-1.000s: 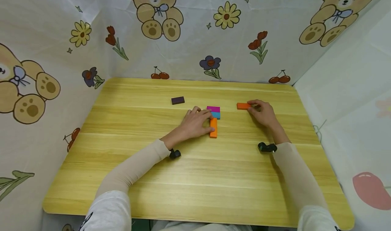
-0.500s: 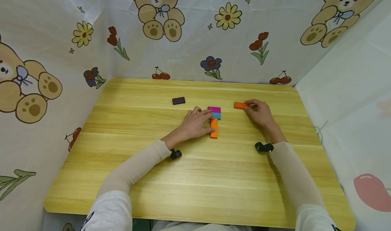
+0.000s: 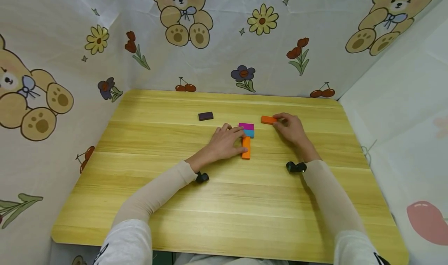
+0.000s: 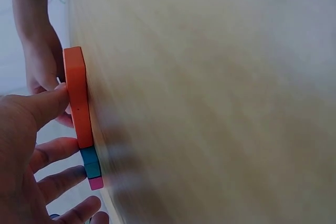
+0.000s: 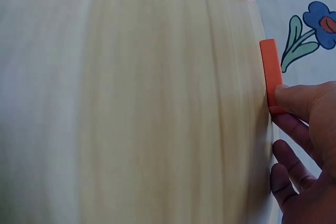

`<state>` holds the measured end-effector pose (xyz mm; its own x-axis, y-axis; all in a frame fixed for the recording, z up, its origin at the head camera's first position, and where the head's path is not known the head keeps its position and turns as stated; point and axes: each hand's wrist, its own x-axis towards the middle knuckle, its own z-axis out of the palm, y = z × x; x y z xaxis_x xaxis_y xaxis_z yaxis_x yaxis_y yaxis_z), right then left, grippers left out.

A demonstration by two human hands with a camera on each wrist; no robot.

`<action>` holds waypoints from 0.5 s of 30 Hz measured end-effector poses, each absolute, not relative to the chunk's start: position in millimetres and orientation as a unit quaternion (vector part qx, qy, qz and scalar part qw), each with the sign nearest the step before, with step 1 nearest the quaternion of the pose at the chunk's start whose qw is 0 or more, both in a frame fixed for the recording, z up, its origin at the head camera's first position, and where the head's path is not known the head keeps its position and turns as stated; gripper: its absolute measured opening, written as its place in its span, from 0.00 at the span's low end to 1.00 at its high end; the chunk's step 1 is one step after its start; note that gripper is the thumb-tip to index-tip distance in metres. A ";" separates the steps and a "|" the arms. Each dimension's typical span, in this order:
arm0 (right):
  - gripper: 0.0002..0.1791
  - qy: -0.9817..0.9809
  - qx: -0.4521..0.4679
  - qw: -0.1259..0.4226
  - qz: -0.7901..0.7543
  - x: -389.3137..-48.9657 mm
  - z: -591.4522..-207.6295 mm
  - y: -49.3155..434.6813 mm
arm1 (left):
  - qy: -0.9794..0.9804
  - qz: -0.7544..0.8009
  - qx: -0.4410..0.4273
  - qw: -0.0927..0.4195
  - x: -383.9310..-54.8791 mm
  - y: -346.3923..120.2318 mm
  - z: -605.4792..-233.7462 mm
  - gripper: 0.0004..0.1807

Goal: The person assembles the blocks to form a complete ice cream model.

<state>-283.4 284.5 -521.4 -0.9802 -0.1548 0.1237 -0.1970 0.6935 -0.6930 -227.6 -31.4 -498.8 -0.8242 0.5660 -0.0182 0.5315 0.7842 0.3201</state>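
My left hand (image 3: 224, 143) touches an orange block (image 3: 246, 148) that lies lengthwise, its thumb on the block and fingertips near the far end. Beyond that end lie a blue block (image 3: 249, 134) and a magenta block (image 3: 246, 126), side by side and crosswise. A left fingertip touches the blue one in the left wrist view. My right hand (image 3: 289, 128) pinches the right end of a red-orange block (image 5: 270, 69) between thumb and finger, to the right of the magenta block. Whether this block touches the table is hard to tell.
A dark purple block (image 3: 205, 116) lies behind my left hand, towards the back of the wooden table (image 3: 217, 210). White cloth (image 3: 217, 62) printed with bears and flowers hangs behind the table. Black wrist cameras sit on both wrists.
My right hand has moved left with the red-orange block, closer to the magenta and blue blocks. The left hand stays at the orange block.
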 end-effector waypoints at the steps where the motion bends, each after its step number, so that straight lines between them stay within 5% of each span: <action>1: 0.20 -0.919 0.097 0.027 0.381 -284.3 -521.9 283.0 | 0.943 0.153 0.291 0.055 -227.7 -31.4 -499.3 0.29; 15: 0.18 -0.914 0.110 0.015 0.390 -293.2 -520.4 254.1 | 0.946 0.135 0.290 0.056 -228.5 -31.6 -501.1 0.30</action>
